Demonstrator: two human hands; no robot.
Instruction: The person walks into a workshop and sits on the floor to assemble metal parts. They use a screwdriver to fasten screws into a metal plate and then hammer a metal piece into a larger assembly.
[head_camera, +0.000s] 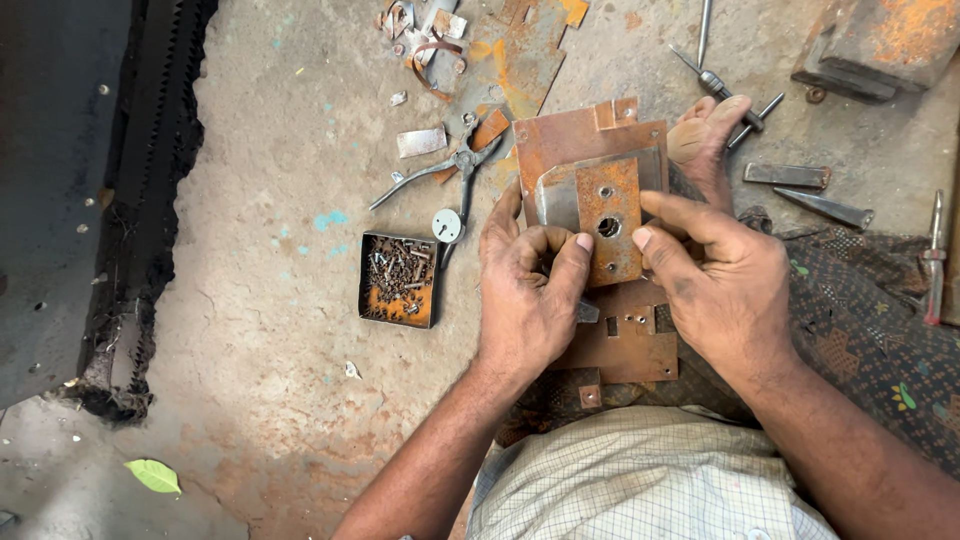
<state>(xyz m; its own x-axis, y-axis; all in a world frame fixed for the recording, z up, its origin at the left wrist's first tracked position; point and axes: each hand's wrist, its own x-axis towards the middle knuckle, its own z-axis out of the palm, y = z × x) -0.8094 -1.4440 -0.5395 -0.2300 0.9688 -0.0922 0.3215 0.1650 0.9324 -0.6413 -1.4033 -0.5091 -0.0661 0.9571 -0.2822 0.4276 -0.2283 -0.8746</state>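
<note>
the left hand (528, 300) and the right hand (722, 285) both pinch a small rusty plate (608, 222), flat, orange-brown and rectangular, with a round hole near its middle and a smaller one above; each thumb presses on its face from its own side. behind it sits a dull grey folded metal piece (556, 195). under the hands lies a larger rusted sheet (625, 345) with square notches, resting on the lap. left of the left hand, on the rough concrete floor (270, 300), stands a shallow square tin (398, 280) of rusty screws, with grey pliers (445, 172) just above it.
</note>
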